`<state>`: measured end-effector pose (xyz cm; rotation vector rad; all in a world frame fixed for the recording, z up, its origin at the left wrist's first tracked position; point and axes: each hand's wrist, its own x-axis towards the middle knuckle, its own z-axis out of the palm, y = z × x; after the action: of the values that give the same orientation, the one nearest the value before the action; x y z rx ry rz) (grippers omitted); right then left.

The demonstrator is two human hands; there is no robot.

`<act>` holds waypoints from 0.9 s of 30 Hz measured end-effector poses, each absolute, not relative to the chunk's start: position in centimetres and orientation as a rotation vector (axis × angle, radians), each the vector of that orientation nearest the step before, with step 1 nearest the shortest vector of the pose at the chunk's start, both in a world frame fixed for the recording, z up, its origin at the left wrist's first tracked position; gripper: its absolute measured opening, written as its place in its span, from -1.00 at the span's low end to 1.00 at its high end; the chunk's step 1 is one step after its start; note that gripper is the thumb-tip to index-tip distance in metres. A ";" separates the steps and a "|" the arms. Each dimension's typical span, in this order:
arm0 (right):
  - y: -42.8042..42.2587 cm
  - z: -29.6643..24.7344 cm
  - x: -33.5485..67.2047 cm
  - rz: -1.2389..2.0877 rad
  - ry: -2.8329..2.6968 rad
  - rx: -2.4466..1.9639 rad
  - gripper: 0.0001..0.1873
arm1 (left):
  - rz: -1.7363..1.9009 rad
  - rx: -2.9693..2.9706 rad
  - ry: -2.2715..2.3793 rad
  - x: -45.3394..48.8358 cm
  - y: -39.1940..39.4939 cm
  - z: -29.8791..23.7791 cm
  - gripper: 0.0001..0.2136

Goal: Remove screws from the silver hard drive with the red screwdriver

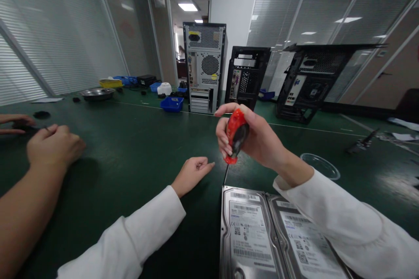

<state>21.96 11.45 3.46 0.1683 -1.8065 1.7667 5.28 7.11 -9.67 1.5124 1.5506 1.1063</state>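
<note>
My right hand (pixel 258 139) is closed around the red and black handle of a screwdriver (pixel 236 134), which is held nearly upright. Its thin shaft slants down, and the tip is at the top left corner of a silver hard drive (pixel 248 235). A second hard drive (pixel 303 235) lies right beside the first, partly covered by my right sleeve. Left of the drives, my left hand (pixel 194 175) rests on the green table with its fingers curled in and nothing visible in them.
Another person's hands (pixel 54 146) work at the left. A clear round lid (pixel 320 166) lies right of my right wrist. Three computer cases (pixel 206 61) stand at the back, with a blue tray (pixel 172 103) and a metal bowl (pixel 97 93) to their left.
</note>
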 end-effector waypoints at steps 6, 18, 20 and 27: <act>11.6 3.6 21.9 1.763 -1.865 0.149 -0.69 | 1.081 1.498 1.538 5.3 6.9 -9.5 -0.55; 11.1 3.4 22.0 1.719 -1.861 0.235 -0.73 | 1.100 1.481 1.539 5.3 7.1 -9.7 -0.52; 11.1 3.5 22.1 1.759 -1.850 0.227 -0.67 | 1.098 1.478 1.541 5.4 7.0 -9.6 -0.52; 11.4 3.6 22.1 1.726 -1.825 0.174 -0.70 | 1.091 1.481 1.534 5.3 7.0 -9.5 -0.52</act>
<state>22.11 11.39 3.57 0.1737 -1.8252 1.7263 5.27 7.04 -9.55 1.4809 1.5340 1.0910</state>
